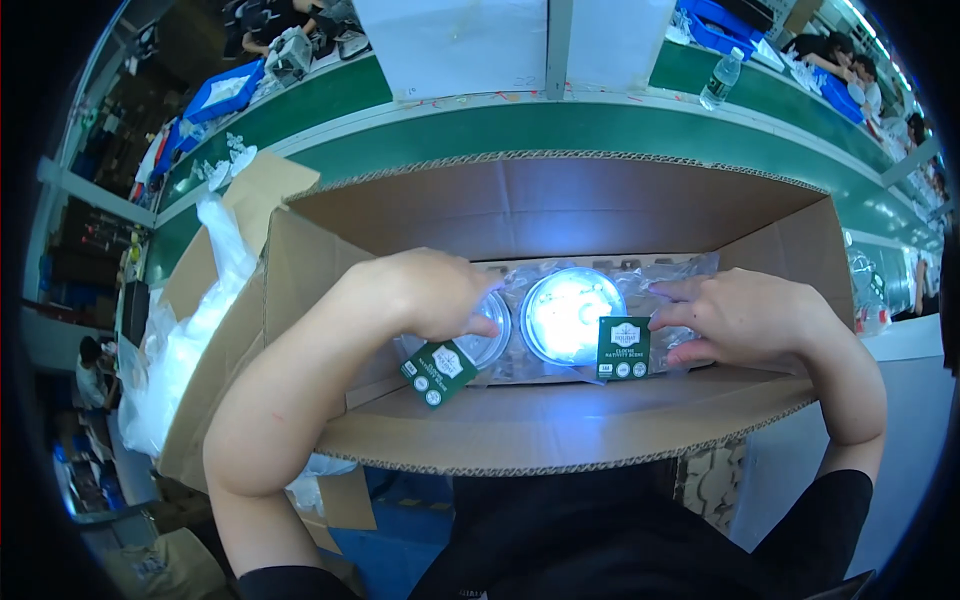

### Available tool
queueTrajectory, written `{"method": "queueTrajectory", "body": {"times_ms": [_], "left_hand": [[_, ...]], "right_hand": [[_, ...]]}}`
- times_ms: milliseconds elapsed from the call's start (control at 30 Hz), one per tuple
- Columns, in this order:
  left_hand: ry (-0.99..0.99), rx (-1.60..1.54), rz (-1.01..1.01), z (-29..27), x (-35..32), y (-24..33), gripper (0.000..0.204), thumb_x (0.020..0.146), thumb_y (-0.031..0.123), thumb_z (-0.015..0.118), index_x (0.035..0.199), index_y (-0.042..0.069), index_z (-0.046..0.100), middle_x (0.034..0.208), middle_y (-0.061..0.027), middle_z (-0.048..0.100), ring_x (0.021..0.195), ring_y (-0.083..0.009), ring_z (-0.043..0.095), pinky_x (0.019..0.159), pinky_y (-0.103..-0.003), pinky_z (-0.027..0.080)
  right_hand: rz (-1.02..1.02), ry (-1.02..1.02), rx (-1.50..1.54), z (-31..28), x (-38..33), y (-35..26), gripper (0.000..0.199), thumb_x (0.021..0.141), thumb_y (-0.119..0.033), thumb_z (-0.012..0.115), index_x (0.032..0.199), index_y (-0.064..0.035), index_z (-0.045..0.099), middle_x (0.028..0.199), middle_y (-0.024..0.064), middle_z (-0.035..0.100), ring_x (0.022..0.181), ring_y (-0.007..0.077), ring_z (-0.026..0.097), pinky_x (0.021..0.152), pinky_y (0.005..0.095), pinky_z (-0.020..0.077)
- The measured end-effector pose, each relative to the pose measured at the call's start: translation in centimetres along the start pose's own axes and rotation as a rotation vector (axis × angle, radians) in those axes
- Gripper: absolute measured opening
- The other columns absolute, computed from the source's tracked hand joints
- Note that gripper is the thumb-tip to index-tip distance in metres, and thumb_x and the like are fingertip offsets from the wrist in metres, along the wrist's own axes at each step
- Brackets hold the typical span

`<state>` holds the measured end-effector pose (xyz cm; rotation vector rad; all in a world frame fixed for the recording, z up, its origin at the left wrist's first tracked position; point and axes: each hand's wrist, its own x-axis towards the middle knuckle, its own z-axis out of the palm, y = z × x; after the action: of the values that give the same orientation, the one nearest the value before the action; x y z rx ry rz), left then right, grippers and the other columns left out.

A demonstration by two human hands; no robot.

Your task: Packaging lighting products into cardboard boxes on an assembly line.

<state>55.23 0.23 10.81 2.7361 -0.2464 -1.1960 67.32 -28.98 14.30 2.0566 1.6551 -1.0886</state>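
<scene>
Worker in a dark short-sleeved top has both arms down in a big open cardboard box (560, 430), hands well apart, approx. level w/ each other. Two round clear domes sit side by side in there, btwn the hands. The lit dome (560, 300) is nearer the middle & glows bright blue-white; the unlit dome (494, 335) is just L of it. Each has a sq. green tag w/ white print: the L tag (438, 373) lies tilted, the R tag (624, 348) approx. straight. Clear plastic wrap (690, 268) is bunched around them.

L hand (435, 295) is over the unlit dome, thumb across its top; other fingers mostly hidden, so can't tell if it's gripping. R hand (725, 318) has fingers spread, tips on the wrap & right by the R tag's edge; can't tell if they touch the tag, & no closed grip that I can see.

Outside the box: white plastic bag (200, 340) heaped to the L, green bench (450, 135) running behind, water bottle (722, 80) upright on it, top R. Blue tray (225, 92) top L, co-workers in the bkgd both sides.
</scene>
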Motion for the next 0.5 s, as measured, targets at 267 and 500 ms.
{"method": "queueTrajectory", "body": {"times_ms": [267, 500], "left_hand": [[0.283, -0.067, -0.084, -1.0, -0.6, -3.6, 0.061, 0.098, 0.045, 0.065, 0.145, 0.009, 0.053, 0.118, -0.0236, 0.070, 0.110, -0.0413, 0.067, 0.096, -0.048, 0.054], [0.332, -0.097, -0.047, -0.3, -0.9, -4.0, 0.057, 0.098, 0.043, 0.064, 0.145, 0.012, 0.052, 0.120, -0.0223, 0.070, 0.112, -0.0395, 0.067, 0.098, -0.048, 0.052]], "right_hand": [[-0.119, 0.265, -0.318, 2.8, -1.5, -1.5, 0.052, 0.104, -0.042, 0.055, 0.144, -0.0093, 0.053, 0.147, 0.0236, 0.053, 0.129, 0.0373, 0.060, 0.106, 0.0545, 0.0480], [-0.139, 0.399, -0.237, 1.4, 0.2, -1.0, 0.046, 0.100, -0.031, 0.059, 0.140, -0.0090, 0.055, 0.144, 0.0164, 0.057, 0.130, 0.0321, 0.058, 0.112, 0.0509, 0.0426]]}}
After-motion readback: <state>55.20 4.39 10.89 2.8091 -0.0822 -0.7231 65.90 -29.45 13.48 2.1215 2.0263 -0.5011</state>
